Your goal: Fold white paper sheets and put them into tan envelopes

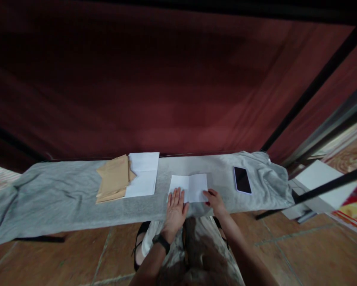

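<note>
A creased sheet of white paper [197, 186] lies in front of me on the grey cloth, with a fold line down its middle. My left hand [176, 208] rests flat on its left half, fingers stretched out. At the lower right corner, my right hand [214, 200] pinches the paper's edge between thumb and fingers. Left of the sheet is a stack of white paper [145, 174], partly covered by a pile of brown envelopes [114, 176].
A grey cloth [68, 198] covers the narrow bench. A phone [242, 180] lies on it at the right. Behind rises a dark red fabric panel [178, 99] with black frame bars. White boxes [324, 182] stand beyond the bench's right end, above the tiled floor [273, 246].
</note>
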Tool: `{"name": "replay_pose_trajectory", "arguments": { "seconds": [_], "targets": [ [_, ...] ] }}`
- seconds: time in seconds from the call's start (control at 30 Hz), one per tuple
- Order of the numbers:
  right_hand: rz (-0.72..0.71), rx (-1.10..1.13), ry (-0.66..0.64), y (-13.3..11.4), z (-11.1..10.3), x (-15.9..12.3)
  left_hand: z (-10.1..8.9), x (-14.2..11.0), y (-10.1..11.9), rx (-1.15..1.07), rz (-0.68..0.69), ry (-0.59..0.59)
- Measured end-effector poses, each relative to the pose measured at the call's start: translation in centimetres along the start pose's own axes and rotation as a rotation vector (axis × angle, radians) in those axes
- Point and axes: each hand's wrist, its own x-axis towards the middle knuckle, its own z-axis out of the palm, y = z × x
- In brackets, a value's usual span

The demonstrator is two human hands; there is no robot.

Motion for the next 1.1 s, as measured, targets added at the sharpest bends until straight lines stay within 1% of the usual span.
{"name": "replay_pose_trajectory", "arguments": {
  "seconds": [0.07,0.1,0.13,0.2,0.27,0.33,0.4,0.47,0.5,0.57,0.63,0.7,0.8,0.87,0.97,1.1],
  "targets": [
    [0.004,0.087,-0.024,0.1,0.4,-1.8,-0.3,-0.7,1.1,-0.069,0.093,-0.024],
    [-0.002,0.121,-0.039,0.1,0.6,-2.6,-0.3,-1.0,1.6,-0.107,0.094,-0.027],
    [-0.013,0.154,-0.059,0.0,0.9,-3.3,-0.2,-1.1,2.1,-0.148,0.060,-0.015],
    [-0.061,0.227,-0.128,-0.1,1.5,-4.1,0.0,-1.1,2.6,-0.243,-0.064,0.035],
    [-0.135,0.234,-0.179,-0.1,2.2,-4.1,0.1,-0.6,2.4,-0.346,-0.194,0.099],
    [-0.239,0.123,-0.176,-0.1,3.0,-3.4,0.2,0.1,1.6,-0.433,-0.333,0.142],
    [-0.376,-0.070,-0.124,0.1,3.8,-2.5,0.1,0.7,0.4,-0.497,-0.498,0.154],
    [-0.519,-0.275,-0.084,0.2,4.6,-1.7,0.0,1.0,-0.6,-0.535,-0.618,0.150],
    [-0.583,-0.363,-0.079,0.2,5.0,-1.3,0.0,1.1,-1.0,-0.557,-0.644,0.155],
    [-0.680,-0.500,-0.097,0.2,5.9,-0.8,-0.1,1.2,-1.7,-0.610,-0.649,0.178],
    [-0.726,-0.585,-0.114,0.0,6.7,-0.4,-0.2,1.3,-2.0,-0.662,-0.652,0.182],
    [-0.709,-0.610,-0.087,-0.2,7.3,0.1,-0.3,1.5,-2.3,-0.671,-0.641,0.145],
    [-0.632,-0.590,-0.010,-0.6,7.4,1.4,-0.3,1.6,-2.6,-0.653,-0.591,0.069],
    [-0.594,-0.590,0.021,-0.8,7.0,2.4,-0.3,1.5,-2.9,-0.668,-0.563,0.033],
    [-0.550,-0.585,0.025,-0.7,6.1,3.6,-0.5,1.4,-3.4,-0.712,-0.541,0.002],
    [-0.515,-0.545,0.006,0.0,4.7,4.1,-1.4,1.8,-4.1,-0.745,-0.573,-0.033]
  ]
}}
